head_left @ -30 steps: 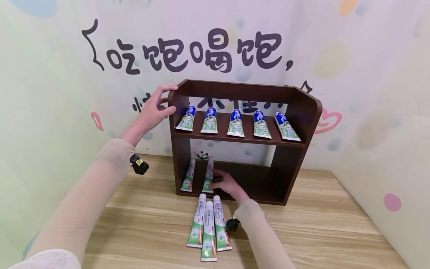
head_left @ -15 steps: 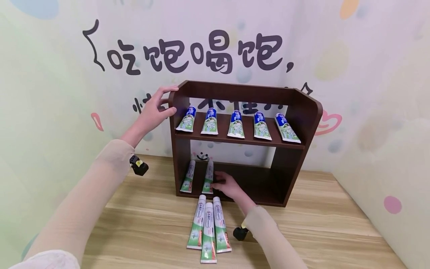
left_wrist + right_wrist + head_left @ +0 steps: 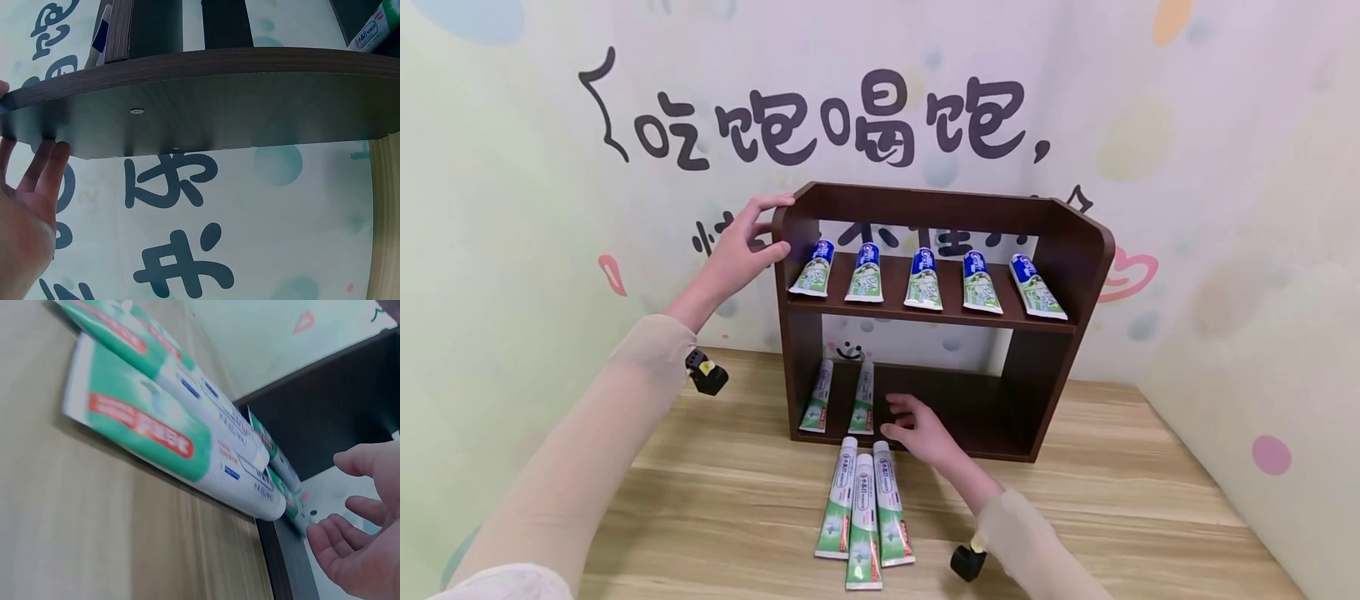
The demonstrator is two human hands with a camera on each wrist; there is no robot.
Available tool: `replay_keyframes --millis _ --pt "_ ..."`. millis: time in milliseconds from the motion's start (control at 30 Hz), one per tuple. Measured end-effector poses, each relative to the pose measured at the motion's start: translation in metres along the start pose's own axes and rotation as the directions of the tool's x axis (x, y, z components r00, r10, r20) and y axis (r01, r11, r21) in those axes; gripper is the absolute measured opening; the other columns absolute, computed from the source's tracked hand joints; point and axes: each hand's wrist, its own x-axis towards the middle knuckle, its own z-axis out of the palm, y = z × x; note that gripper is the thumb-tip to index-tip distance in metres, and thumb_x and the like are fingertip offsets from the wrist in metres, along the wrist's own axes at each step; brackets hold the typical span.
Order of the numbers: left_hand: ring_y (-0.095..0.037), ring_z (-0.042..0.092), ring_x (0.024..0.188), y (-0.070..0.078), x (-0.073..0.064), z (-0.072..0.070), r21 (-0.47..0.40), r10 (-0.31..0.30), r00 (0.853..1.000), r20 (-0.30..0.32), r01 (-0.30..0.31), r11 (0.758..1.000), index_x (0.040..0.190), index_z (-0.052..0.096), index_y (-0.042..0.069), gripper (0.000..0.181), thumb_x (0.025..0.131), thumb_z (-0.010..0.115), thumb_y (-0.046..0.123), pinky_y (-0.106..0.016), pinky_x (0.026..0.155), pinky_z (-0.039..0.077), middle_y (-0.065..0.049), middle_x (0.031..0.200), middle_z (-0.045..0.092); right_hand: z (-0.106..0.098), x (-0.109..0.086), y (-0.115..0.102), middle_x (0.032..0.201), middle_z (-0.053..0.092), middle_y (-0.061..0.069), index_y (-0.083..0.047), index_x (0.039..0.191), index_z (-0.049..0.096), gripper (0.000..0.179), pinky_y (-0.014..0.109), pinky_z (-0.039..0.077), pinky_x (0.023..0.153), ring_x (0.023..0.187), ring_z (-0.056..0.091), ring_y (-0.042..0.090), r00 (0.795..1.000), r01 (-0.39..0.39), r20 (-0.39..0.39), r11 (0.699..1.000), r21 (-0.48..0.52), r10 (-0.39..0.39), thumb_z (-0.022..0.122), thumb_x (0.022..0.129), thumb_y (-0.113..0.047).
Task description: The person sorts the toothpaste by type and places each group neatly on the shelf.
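Note:
My left hand (image 3: 737,258) grips the upper left edge of a dark brown two-tier shelf (image 3: 940,315), its fingers and thumb spread at the side panel; the left wrist view shows fingertips (image 3: 53,156) against the panel's outer face. My right hand (image 3: 922,429) hovers at the front of the lower tier with fingers loosely bent, holding nothing. Just left of it, a green-and-white toothpaste tube (image 3: 863,400) lies on the lower tier, apart from the fingers. Another such toothpaste tube (image 3: 817,398) lies by the left wall. Three more toothpaste tubes (image 3: 865,525) lie bunched on the table before the shelf.
Several blue-and-green toothpaste tubes (image 3: 923,282) stand in a spaced row on the upper tier. The wood-grain table (image 3: 1120,500) meets printed walls (image 3: 1225,250) at the back and sides. Small black cameras (image 3: 967,562) hang at both wrists.
My right hand has let go of the second tube on the lower tier and drawn back to the right. That tube stays in place. My left hand keeps its grip on the shelf.

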Motion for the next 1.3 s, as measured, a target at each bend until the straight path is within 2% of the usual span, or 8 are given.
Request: replay_keyframes --millis 233,500,800,933,1167,1300 --pt "-0.034 0.053 0.128 0.000 0.001 -0.001 0.003 0.006 1.000 -0.001 -0.006 1.000 0.144 0.044 0.022 0.054 0.094 0.059 0.010 -0.015 0.084 0.050 0.007 0.159 0.036 -0.004 -0.018 -0.009 0.131 0.060 0.016 -0.010 0.139 0.053 0.050 0.045 0.051 0.094 0.110 0.060 0.029 1.000 0.012 -0.002 1.000 -0.014 -0.012 0.068 0.091 -0.017" --pt "-0.035 0.052 0.129 0.001 0.002 -0.002 -0.004 0.010 1.000 -0.001 -0.010 1.000 0.145 0.044 0.021 0.054 0.094 0.058 0.009 -0.015 0.084 0.050 0.006 0.160 0.035 -0.006 -0.037 -0.012 0.129 0.060 0.016 -0.011 0.137 0.054 0.052 0.047 0.051 0.093 0.109 0.059 0.028 1.000 0.010 -0.013 0.999 -0.044 -0.011 0.072 0.088 -0.019" --pt "-0.036 0.052 0.130 0.001 -0.002 -0.003 0.007 -0.005 1.000 -0.007 0.005 1.000 0.145 0.044 0.022 0.054 0.094 0.058 0.009 -0.018 0.086 0.049 0.006 0.160 0.035 -0.002 -0.052 -0.010 0.128 0.057 0.024 -0.005 0.138 0.050 0.058 0.053 0.051 0.092 0.111 0.058 0.039 0.999 0.037 0.035 0.998 -0.052 -0.035 0.073 0.086 -0.017" --pt "-0.035 0.052 0.130 0.000 -0.001 -0.002 0.006 -0.002 1.000 -0.004 0.002 1.000 0.145 0.043 0.022 0.054 0.095 0.058 0.010 -0.018 0.087 0.049 0.007 0.160 0.035 -0.001 -0.057 -0.008 0.129 0.056 0.025 -0.004 0.140 0.048 0.061 0.054 0.051 0.091 0.110 0.057 0.038 0.998 0.033 0.064 0.997 -0.070 -0.029 0.073 0.086 -0.017" --pt "-0.034 0.052 0.130 -0.001 0.001 -0.001 0.002 0.000 1.000 0.000 0.000 1.000 0.145 0.043 0.024 0.054 0.095 0.058 0.011 -0.019 0.088 0.050 0.008 0.159 0.035 0.001 -0.065 -0.006 0.127 0.057 0.018 -0.007 0.141 0.047 0.065 0.047 0.050 0.089 0.109 0.057 0.030 0.995 0.007 0.101 0.993 -0.116 0.005 0.075 0.084 -0.022" --pt "-0.034 0.052 0.129 -0.001 0.001 0.000 -0.004 0.004 1.000 0.002 -0.004 1.000 0.145 0.043 0.024 0.055 0.095 0.058 0.010 -0.018 0.087 0.051 0.008 0.159 0.035 0.002 -0.070 -0.006 0.128 0.057 0.019 -0.006 0.142 0.046 0.068 0.049 0.051 0.088 0.110 0.058 0.032 0.993 0.010 0.117 0.992 -0.127 0.005 0.076 0.083 -0.022"
